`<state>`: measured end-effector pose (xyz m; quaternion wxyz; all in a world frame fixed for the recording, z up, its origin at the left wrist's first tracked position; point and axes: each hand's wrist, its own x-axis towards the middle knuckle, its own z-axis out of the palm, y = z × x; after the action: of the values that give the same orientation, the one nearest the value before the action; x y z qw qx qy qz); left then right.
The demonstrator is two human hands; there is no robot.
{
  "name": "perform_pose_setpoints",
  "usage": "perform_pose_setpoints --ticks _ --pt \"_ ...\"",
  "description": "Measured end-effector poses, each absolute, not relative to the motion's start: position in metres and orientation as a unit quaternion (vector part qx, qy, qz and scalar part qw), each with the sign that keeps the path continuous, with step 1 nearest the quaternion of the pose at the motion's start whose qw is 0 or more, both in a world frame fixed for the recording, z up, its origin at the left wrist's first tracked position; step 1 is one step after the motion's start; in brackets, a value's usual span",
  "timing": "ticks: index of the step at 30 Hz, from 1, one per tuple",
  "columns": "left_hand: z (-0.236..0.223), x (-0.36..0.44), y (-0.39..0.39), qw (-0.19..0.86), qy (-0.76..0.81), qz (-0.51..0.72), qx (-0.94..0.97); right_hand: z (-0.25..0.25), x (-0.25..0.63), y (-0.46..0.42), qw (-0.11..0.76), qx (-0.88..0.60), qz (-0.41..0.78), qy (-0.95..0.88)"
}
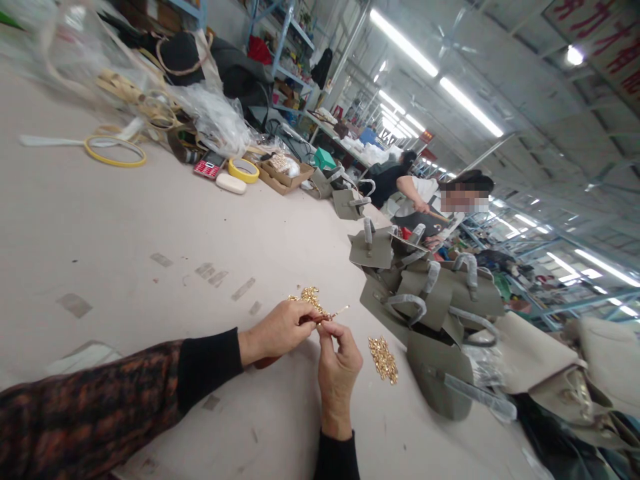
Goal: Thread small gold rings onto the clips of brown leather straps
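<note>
My left hand (280, 330) is closed in a pinch on a thin tool with a reddish handle and a slim metal tip (336, 312). My right hand (339, 365) is closed just beside it, fingertips pinched on a small gold metal piece at the tool. One pile of small gold fittings (311, 296) lies just behind my hands. A second pile of gold fittings (383, 359) lies to the right of my right hand. Both hands hover over the pale worktable (100, 227).
A stack of grey-green handbags (425, 300) with wrapped handles stands right of the fittings. Further back lie yellow tape rolls (244, 170), a calculator (209, 165), a cardboard box (285, 175) and plastic bags (215, 117). Another person (430, 200) works at the table's far end.
</note>
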<state>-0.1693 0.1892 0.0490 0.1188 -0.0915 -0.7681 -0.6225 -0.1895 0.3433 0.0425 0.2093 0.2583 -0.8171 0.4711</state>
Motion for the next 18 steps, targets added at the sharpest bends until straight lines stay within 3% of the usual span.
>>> perform_pose_setpoints --ticks 5,11,18 --pt "0.055 -0.169 0.185 0.103 -0.762 -0.627 -0.124 0.04 -0.192 0.341 0.143 0.165 0.585 -0.781" --pt "0.056 -0.171 0.181 0.004 -0.733 -0.67 -0.116 0.041 -0.192 0.336 0.033 0.099 0.739 -0.666" --pt "0.037 -0.183 0.183 -0.11 -0.624 -0.773 -0.039 0.044 -0.193 0.323 -0.031 0.122 0.83 -0.544"
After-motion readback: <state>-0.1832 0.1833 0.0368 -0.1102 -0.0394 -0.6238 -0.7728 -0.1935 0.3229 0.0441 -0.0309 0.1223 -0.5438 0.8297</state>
